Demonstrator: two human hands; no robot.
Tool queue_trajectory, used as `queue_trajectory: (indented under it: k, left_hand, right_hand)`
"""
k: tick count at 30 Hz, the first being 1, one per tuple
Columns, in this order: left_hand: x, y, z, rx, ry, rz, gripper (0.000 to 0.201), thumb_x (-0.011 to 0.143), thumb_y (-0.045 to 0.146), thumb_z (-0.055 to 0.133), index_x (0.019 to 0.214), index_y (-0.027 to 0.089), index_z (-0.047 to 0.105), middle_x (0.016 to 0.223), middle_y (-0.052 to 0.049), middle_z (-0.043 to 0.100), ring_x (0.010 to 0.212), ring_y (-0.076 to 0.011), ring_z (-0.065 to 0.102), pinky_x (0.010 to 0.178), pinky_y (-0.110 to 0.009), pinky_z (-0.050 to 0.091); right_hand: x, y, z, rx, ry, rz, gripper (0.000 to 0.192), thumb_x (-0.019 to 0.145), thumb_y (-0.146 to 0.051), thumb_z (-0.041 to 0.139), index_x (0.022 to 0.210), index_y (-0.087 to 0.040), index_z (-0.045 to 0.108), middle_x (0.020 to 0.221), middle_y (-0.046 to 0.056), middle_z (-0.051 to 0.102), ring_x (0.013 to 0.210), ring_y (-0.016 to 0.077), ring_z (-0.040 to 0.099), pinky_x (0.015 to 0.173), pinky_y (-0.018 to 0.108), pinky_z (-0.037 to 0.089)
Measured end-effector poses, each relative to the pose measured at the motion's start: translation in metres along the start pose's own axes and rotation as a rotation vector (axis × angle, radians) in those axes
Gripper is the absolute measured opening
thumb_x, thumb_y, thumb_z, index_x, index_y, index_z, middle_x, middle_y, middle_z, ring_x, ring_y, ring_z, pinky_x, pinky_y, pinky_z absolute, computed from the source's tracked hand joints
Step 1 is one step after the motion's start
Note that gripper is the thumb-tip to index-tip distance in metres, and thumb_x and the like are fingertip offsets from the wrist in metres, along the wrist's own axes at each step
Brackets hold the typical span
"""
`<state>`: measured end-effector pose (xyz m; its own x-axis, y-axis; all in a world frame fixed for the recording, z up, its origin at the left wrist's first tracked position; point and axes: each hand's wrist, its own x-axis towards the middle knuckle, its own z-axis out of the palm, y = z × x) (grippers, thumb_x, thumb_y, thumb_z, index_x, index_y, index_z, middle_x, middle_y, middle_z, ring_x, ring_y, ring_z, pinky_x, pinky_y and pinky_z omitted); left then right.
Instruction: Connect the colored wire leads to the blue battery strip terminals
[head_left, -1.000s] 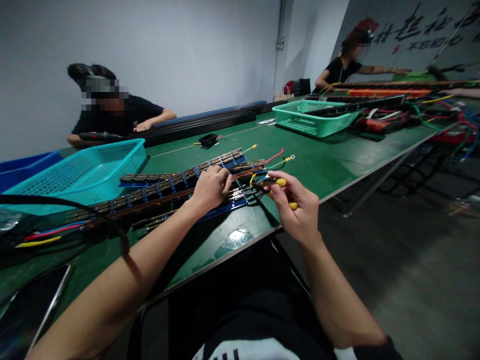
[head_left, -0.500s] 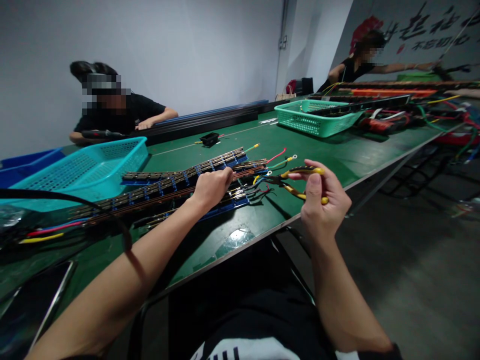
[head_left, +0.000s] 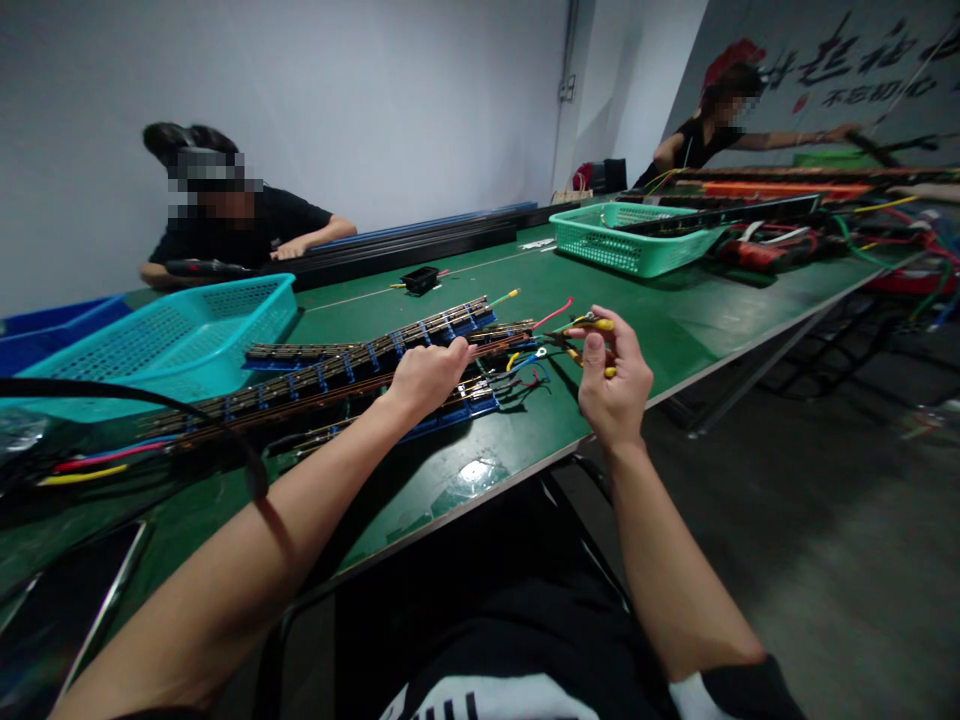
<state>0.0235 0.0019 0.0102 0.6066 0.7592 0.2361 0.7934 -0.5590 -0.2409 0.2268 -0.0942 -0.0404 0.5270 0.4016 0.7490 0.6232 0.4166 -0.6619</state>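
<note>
My left hand (head_left: 431, 378) is closed round thin copper-coloured strips (head_left: 491, 346) at the right end of the long rail assembly. Yellow-and-black-handled pliers (head_left: 602, 324) are in my right hand (head_left: 621, 380), their handles spread apart. The dark jaws point left among the wire ends; whether they grip a wire I cannot tell. A red wire (head_left: 555, 312) sticks out just above them, and a ring terminal (head_left: 541, 353) lies just below. Rows of metal strips in blue holders (head_left: 367, 355) lie on both sides of my left hand.
A turquoise basket (head_left: 247, 300) stands left, a green basket (head_left: 637, 258) at back right. Between them lies a small black tray (head_left: 420, 279). A phone (head_left: 82, 600) is at lower left. One person (head_left: 277, 225) leans on the far side; another (head_left: 701, 140) reaches across at right.
My right hand has moved left and slightly up with the pliers, bringing them in among the wire ends. My left hand has stayed nearly still on the strips.
</note>
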Motion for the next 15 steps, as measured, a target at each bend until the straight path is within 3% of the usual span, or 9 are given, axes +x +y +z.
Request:
queue_trajectory:
  k: [9, 15]
  left_hand:
    - [-0.002, 0.001, 0.002, -0.003, 0.061, 0.040, 0.048, 0.108, 0.037, 0.023, 0.105, 0.015, 0.066, 0.087, -0.016, 0.077, 0.084, -0.0341, 0.077, 0.066, -0.036, 0.053]
    - [-0.003, 0.002, 0.003, 0.020, 0.082, -0.029, 0.052, 0.108, 0.039, 0.021, 0.103, 0.015, 0.067, 0.083, -0.017, 0.076, 0.083, -0.0358, 0.077, 0.065, -0.036, 0.051]
  right_hand:
    - [0.004, 0.013, 0.008, 0.112, -0.110, 0.081, 0.029, 0.093, -0.042, 0.063, 0.116, -0.025, 0.061, 0.102, 0.004, 0.071, 0.080, 0.0156, 0.070, 0.065, 0.028, 0.055]
    - [0.001, 0.008, 0.005, 0.074, -0.224, 0.024, 0.025, 0.092, -0.029, 0.060, 0.116, -0.025, 0.058, 0.076, -0.004, 0.064, 0.055, 0.0084, 0.052, 0.052, 0.023, 0.040]
